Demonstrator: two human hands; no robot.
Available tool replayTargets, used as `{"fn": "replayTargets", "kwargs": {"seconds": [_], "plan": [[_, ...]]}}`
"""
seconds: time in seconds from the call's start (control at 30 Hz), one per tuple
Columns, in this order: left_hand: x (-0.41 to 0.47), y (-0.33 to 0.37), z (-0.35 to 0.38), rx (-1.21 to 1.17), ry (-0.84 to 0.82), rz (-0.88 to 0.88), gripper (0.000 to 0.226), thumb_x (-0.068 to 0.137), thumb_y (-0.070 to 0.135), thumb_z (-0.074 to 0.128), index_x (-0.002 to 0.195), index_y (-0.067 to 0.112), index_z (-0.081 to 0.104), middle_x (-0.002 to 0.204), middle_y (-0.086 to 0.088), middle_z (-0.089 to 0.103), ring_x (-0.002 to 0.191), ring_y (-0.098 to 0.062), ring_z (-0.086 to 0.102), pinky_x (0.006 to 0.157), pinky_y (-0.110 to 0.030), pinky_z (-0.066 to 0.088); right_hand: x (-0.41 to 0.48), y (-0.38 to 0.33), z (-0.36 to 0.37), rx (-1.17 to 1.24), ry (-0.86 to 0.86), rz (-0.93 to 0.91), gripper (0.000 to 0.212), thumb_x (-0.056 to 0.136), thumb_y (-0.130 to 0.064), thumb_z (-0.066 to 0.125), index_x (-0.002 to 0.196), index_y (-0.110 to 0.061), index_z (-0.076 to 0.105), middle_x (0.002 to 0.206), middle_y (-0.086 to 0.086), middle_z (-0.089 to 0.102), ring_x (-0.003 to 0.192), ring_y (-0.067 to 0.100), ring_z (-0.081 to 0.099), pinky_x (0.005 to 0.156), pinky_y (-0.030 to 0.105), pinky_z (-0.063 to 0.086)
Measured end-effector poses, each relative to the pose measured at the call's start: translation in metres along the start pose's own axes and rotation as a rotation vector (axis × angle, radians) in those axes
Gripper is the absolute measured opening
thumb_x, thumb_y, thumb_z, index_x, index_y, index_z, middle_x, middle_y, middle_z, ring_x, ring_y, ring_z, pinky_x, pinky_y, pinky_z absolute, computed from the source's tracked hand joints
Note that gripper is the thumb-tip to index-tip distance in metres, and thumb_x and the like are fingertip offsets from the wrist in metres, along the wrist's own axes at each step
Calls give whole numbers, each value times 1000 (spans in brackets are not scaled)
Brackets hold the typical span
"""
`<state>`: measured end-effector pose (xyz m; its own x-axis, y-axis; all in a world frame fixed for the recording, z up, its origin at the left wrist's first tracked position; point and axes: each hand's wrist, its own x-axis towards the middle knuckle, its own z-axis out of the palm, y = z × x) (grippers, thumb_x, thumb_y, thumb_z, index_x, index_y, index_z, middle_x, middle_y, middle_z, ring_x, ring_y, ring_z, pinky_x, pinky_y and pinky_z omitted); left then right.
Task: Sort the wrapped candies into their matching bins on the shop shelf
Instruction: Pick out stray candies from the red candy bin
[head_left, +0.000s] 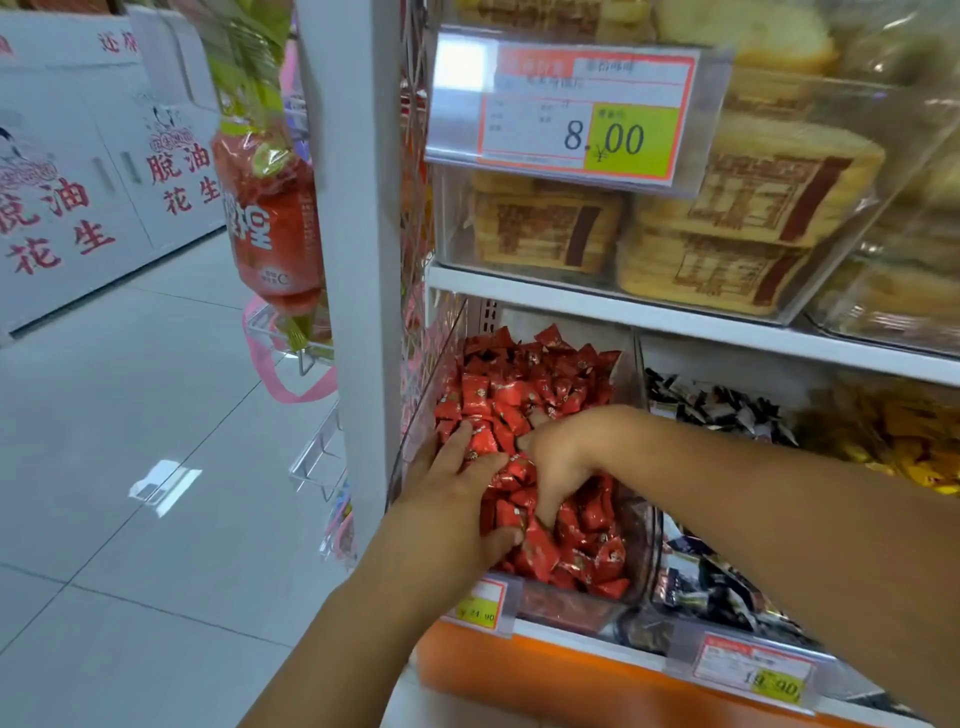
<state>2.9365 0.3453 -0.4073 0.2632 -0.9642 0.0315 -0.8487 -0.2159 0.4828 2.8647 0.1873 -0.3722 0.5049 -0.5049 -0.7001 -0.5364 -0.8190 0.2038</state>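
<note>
A clear bin (652, 545) on the lower shelf is heaped with red wrapped candies (524, 395). Both my hands are in it. My left hand (457, 488) lies on the candies at the bin's left side, fingers spread and fairly straight, thumb low on the pile. My right hand (558, 457) is dug into the heap beside it, fingers curled down among the wrappers, their tips hidden. I cannot tell whether it holds any. To the right sits a bin of black-and-white wrapped candies (722, 405), then one of yellow wrapped candies (904, 441).
Above, clear boxes hold tan packaged cakes (727, 218) behind a price tag reading 8.00 (576, 104). Price labels (753, 670) line the orange shelf edge. A white upright (358, 260) with hanging red snack bags (270, 218) stands left. Tiled aisle floor (130, 467) stretches left.
</note>
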Motion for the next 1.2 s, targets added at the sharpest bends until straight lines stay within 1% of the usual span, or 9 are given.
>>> {"fn": "replayTargets", "kwargs": {"seconds": [0.2, 0.3, 0.4, 0.57, 0.67, 0.77, 0.93, 1.07, 1.2], "plan": [[-7, -3, 1, -29, 42, 15, 77, 82, 47, 68, 147, 41, 25, 160, 8, -2, 147, -12, -3, 115, -21, 4, 13, 2, 7, 77, 178, -43, 86, 74, -37, 77, 144, -12, 33, 141, 10, 31, 119, 27, 47, 96, 29, 47], [-8, -4, -2, -74, 45, 15, 77, 81, 45, 70, 145, 40, 28, 160, 9, 0, 146, -11, 3, 114, -20, 8, 12, 13, 6, 232, 254, -91, 66, 78, -21, 74, 137, -15, 45, 119, 4, 55, 105, 22, 56, 85, 25, 49], [-7, -5, -2, -87, 58, 23, 77, 80, 44, 71, 145, 40, 30, 160, 10, 1, 146, -9, 4, 112, -17, 8, 6, 26, 2, 386, 295, -106, 56, 81, -11, 68, 131, -26, 49, 97, -4, 56, 89, 19, 60, 69, 25, 50], [-6, -6, -2, -108, 55, 10, 77, 78, 43, 74, 144, 39, 32, 160, 10, 1, 146, -10, 8, 113, -18, 12, -9, 40, -12, 561, 397, -145, 56, 75, -12, 75, 123, -34, 53, 111, -2, 60, 96, 21, 62, 77, 31, 53], [-7, -6, -2, -109, 63, 19, 72, 78, 42, 74, 140, 39, 38, 160, 10, 2, 146, -10, 11, 112, -17, 13, -18, 56, -23, 762, 468, -141, 58, 72, -13, 78, 121, -32, 54, 110, -6, 60, 96, 18, 60, 70, 24, 48], [-9, -7, -1, -107, 67, 5, 62, 77, 42, 75, 132, 38, 45, 160, 11, 5, 145, -12, 17, 111, -19, 18, -21, 68, -27, 927, 559, -153, 72, 66, -22, 85, 130, -26, 51, 118, -4, 61, 105, 19, 60, 86, 28, 49], [-9, -4, -2, -109, 70, -8, 55, 76, 42, 76, 124, 36, 49, 159, 11, 7, 144, -12, 19, 111, -20, 20, -24, 70, -24, 1058, 440, -198, 67, 76, -16, 79, 134, -26, 46, 127, -3, 52, 106, 23, 62, 79, 34, 59], [-9, -3, -4, -132, 61, -27, 55, 77, 41, 76, 124, 38, 48, 159, 14, 5, 144, -11, 17, 110, -19, 19, -27, 72, -23, 936, 484, -190, 65, 76, -22, 79, 132, -32, 47, 138, -3, 43, 108, 18, 58, 76, 27, 58], [-11, -4, -3, -147, 63, -20, 59, 76, 41, 76, 128, 38, 47, 159, 15, 1, 144, -10, 15, 111, -18, 19, -31, 73, -22, 648, 524, -127, 79, 73, -42, 79, 141, -34, 39, 146, -6, 39, 131, 19, 41, 94, 23, 35]]}}
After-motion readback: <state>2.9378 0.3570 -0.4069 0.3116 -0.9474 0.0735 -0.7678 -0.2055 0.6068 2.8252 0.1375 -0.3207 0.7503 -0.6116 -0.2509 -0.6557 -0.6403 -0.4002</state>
